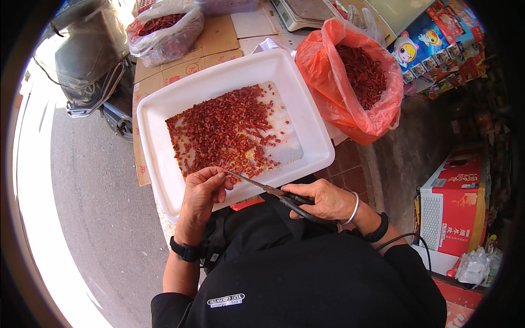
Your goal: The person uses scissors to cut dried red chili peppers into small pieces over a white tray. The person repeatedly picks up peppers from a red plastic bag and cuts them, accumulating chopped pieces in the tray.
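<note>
My right hand [318, 200] holds black-handled scissors [268, 188], their blades reaching left over the near edge of a white plastic tub [305, 170]. At the blade tips is my left hand [207, 190], its thumb and forefinger pinched together; whether a small piece sits between them is too small to tell. Cut dried red chili pieces [217, 127] and yellow seeds lie spread over the tub's bottom, with a few longer chilies among them. To the tub's right stands a red plastic bag [316, 78] of whole dried chilies [363, 76].
A clear plastic bag of dried chilies [162, 24] sits on the cardboard [219, 35] at the back left. A scale [305, 14] stands behind the tub. Left is a parked scooter [88, 57]; a red and white carton [455, 205] is at the right.
</note>
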Motion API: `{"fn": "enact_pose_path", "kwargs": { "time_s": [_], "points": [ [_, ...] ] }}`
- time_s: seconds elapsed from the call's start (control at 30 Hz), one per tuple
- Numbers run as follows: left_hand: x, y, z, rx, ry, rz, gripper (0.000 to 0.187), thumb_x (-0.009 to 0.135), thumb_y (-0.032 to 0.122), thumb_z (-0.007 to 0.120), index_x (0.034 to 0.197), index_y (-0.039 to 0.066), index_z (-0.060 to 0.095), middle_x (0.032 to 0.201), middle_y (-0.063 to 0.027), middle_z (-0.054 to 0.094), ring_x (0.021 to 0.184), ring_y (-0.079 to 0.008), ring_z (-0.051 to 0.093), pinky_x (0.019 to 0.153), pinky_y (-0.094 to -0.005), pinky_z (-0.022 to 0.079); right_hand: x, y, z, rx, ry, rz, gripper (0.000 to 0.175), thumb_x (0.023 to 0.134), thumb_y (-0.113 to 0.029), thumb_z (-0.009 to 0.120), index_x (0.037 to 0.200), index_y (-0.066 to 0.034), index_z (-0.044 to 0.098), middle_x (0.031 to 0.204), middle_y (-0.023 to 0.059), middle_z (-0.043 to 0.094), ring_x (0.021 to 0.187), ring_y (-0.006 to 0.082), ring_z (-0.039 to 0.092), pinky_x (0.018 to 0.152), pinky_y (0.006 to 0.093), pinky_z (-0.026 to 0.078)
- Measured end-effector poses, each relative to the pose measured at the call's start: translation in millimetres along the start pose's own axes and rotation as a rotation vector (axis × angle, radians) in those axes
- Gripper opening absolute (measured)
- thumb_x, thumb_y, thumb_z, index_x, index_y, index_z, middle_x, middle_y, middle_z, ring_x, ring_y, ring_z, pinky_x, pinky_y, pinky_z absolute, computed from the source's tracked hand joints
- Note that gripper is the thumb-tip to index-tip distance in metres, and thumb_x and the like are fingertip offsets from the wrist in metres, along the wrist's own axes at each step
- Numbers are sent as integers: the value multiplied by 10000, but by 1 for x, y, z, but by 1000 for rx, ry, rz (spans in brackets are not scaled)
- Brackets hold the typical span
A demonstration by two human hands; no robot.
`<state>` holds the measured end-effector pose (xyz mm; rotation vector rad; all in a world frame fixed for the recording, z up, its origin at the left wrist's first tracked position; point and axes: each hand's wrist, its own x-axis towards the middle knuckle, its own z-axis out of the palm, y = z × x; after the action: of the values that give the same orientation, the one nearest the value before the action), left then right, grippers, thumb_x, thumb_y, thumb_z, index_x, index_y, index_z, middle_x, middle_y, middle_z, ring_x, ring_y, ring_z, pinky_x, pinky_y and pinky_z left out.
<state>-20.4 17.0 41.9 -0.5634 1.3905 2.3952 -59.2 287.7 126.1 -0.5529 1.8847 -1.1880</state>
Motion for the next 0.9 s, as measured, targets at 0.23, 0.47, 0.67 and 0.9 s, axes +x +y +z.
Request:
{"fn": "enact_pose_path", "kwargs": {
  "time_s": [0.23, 0.47, 0.67, 0.9],
  "points": [
    [0, 1, 1, 14, 8, -11, 108, 897, 111, 567, 859, 16, 601, 685, -69, 634, 455, -65, 481, 421, -170, 332, -2, -3, 0, -70, 15, -38, 485, 822, -210, 703, 1243, -26, 548, 876, 159, 662, 744, 106, 578, 752, 268, 473],
    [1, 1, -2, 16, -15, -18, 107, 901, 111, 571, 847, 23, 598, 682, -66, 631, 464, -63, 478, 425, -172, 332, -3, -5, 0, -3, -11, 139, 481, 829, -202, 700, 1251, -29, 545, 710, 88, 590, 658, 53, 502, 659, 229, 455],
    [4, -4, -8, -96, 60, 1, 85, 907, 90, 556, 927, 10, 577, 724, -84, 642, 511, -98, 528, 454, -190, 366, -1, -7, -4, 58, -17, 134, 485, 800, -230, 730, 1206, -20, 567, 682, 29, 584, 641, 51, 492, 626, 230, 452],
    [6, -7, -11, -273, 82, 7, 94, 920, 69, 542, 983, 3, 564, 759, -94, 642, 553, -118, 551, 481, -191, 392, -4, -7, -5, -78, -60, 86, 753, 633, -404, 832, 1215, -25, 541, 780, 71, 641, 720, 130, 606, 683, 285, 489]
  ]
}}
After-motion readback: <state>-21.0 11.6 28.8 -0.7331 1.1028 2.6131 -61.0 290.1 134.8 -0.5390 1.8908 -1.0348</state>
